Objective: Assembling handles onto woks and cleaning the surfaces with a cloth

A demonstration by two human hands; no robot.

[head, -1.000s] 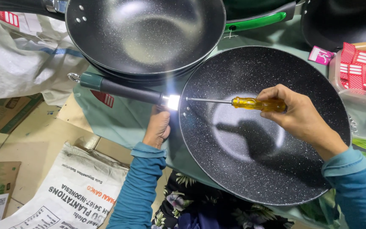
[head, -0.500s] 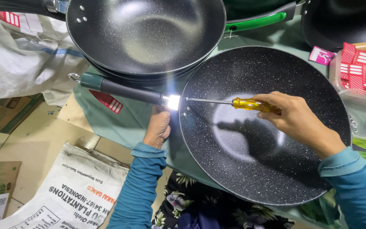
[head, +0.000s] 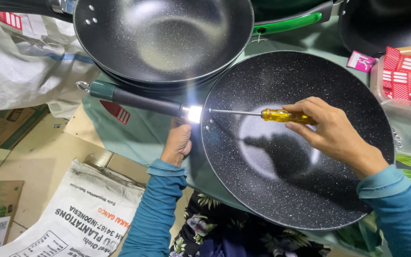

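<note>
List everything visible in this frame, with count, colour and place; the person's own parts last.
speckled pan: 1, black, centre right
pan handle: 1, black with green end, left of that pan
screwdriver: 1, yellow grip, over the pan, tip at the handle joint
stacked pans: black, top centre
green handle: 1, top right
red packets: several, right edge
printed sack: 1, white, bottom left
left hand: under the handle joint
right hand: gripping the screwdriver
</note>
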